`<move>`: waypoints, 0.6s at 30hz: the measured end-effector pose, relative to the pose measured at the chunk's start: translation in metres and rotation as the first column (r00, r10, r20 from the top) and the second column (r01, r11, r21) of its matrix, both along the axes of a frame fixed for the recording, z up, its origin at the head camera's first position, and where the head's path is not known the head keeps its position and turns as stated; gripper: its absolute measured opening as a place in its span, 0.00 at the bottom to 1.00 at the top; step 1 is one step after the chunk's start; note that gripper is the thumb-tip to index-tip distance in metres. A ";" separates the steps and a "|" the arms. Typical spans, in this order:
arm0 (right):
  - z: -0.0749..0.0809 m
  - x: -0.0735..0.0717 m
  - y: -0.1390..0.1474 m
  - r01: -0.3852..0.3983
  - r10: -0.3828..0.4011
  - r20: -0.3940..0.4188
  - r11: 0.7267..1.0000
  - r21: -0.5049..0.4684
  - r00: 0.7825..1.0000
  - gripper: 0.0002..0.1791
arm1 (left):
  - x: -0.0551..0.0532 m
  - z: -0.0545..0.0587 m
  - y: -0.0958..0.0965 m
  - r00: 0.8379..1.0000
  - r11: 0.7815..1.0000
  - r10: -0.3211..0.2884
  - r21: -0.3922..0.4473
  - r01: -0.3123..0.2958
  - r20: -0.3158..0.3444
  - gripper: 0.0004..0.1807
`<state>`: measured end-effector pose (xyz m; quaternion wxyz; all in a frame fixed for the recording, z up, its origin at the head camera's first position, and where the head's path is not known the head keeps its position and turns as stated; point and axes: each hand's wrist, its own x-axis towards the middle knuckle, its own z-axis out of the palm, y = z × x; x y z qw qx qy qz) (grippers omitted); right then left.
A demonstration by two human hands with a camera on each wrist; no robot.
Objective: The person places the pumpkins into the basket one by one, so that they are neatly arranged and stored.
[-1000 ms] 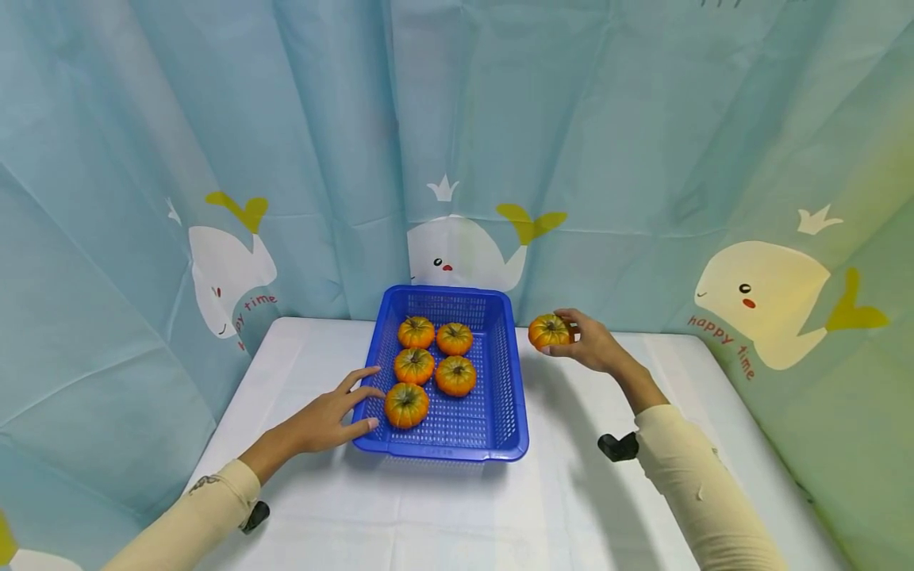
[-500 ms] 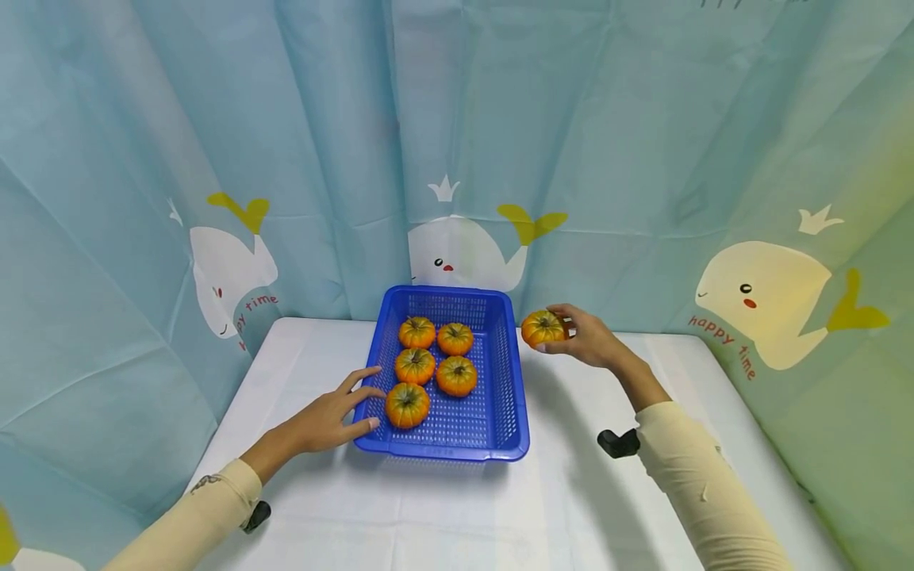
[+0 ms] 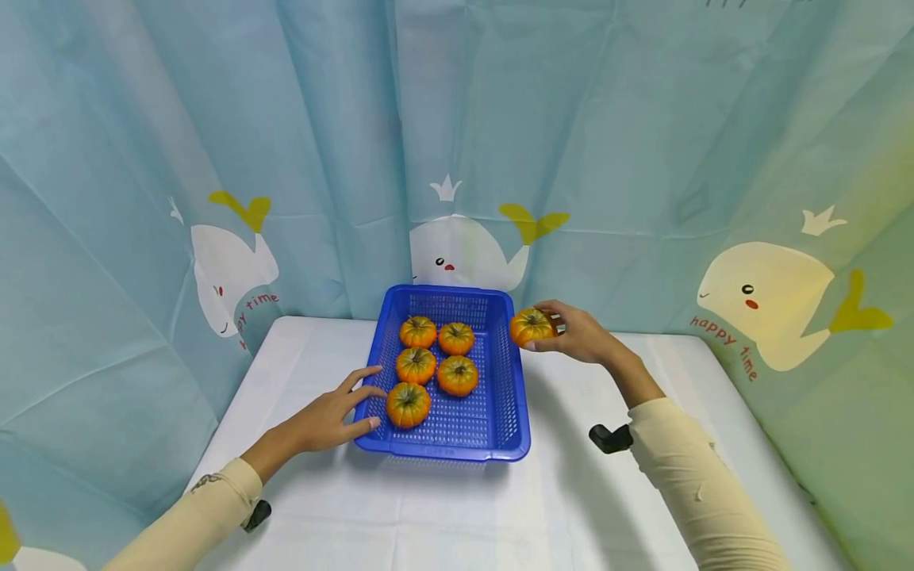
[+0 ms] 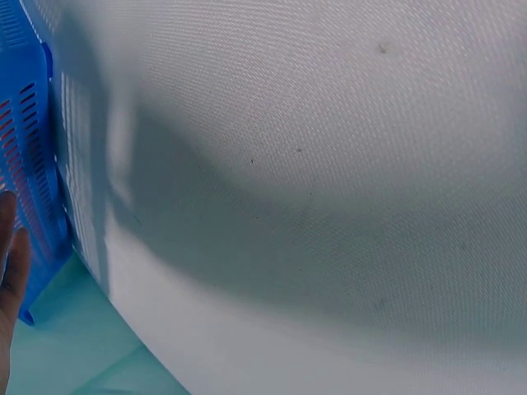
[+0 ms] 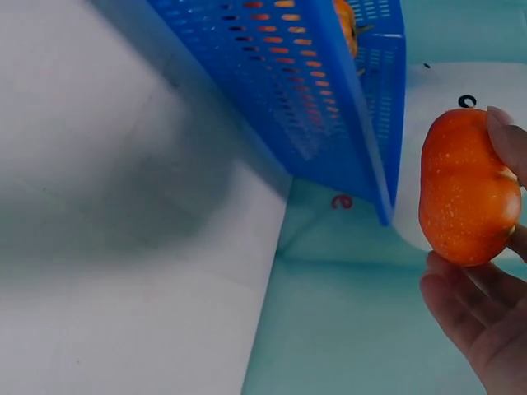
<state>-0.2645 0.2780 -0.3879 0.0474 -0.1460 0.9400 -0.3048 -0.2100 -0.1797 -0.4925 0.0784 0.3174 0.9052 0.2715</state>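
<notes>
In the head view my right hand [image 3: 581,336] grips a small orange pumpkin [image 3: 531,327] just off the basket's right rim. The right wrist view shows the held pumpkin [image 5: 468,189] between thumb and fingers, raised above the table. Inside the blue basket [image 3: 508,396] sit several more small pumpkins, among them a front-left one [image 3: 408,404], grouped in its left half. My left hand [image 3: 330,416] lies at the basket's left rim, fingers spread and loosely bent, holding nothing. Only a few of its fingertips [image 4: 18,255] show in the left wrist view, beside the basket wall.
The basket stands on a white-covered table [image 3: 457,515]. Behind and at both sides hangs a light blue curtain [image 3: 321,159] with whale prints. A black device [image 3: 611,438] sits at the right wrist, and another [image 3: 257,515] at the left.
My right hand has moved left with the pumpkin, from over the table to beside the basket's right rim. The left hand and the pumpkins in the basket have stayed put.
</notes>
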 end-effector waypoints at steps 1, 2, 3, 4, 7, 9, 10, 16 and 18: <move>0.001 0.000 -0.002 -0.011 0.011 -0.002 1.000 0.002 1.000 0.45 | 0.000 0.000 0.000 1.000 1.000 0.000 0.000 0.000 -0.002 0.27; 0.002 0.000 -0.004 -0.019 0.019 0.000 1.000 0.001 1.000 0.45 | 0.000 0.000 0.000 1.000 1.000 -0.001 0.004 0.001 -0.004 0.26; 0.004 0.000 -0.006 -0.027 0.027 -0.002 1.000 0.001 1.000 0.45 | 0.000 0.000 0.000 1.000 1.000 -0.004 0.008 0.004 -0.006 0.26; 0.005 -0.001 -0.008 -0.030 0.030 -0.002 1.000 -0.001 1.000 0.45 | 0.000 0.000 0.000 1.000 1.000 -0.006 0.008 0.006 -0.009 0.26; 0.008 -0.002 -0.014 -0.039 0.039 -0.004 0.999 -0.012 0.999 0.44 | -0.001 -0.001 -0.001 1.000 1.000 -0.008 0.008 0.008 -0.013 0.26; 0.010 -0.004 -0.018 -0.040 0.040 -0.006 0.999 -0.019 0.999 0.44 | 0.000 -0.001 -0.001 1.000 1.000 -0.005 0.009 0.006 -0.012 0.26; 0.010 -0.005 -0.020 -0.044 0.044 -0.005 0.999 -0.023 0.999 0.44 | 0.000 -0.001 -0.001 1.000 1.000 -0.004 0.007 0.004 -0.013 0.26; 0.012 -0.009 -0.030 -0.072 0.072 0.002 0.997 -0.035 0.997 0.44 | 0.000 -0.001 0.000 1.000 1.000 -0.006 0.004 0.006 -0.023 0.26; 0.013 -0.010 -0.034 -0.081 0.081 0.004 0.996 -0.035 0.997 0.43 | 0.000 0.000 0.001 1.000 1.000 -0.005 0.001 0.005 -0.021 0.26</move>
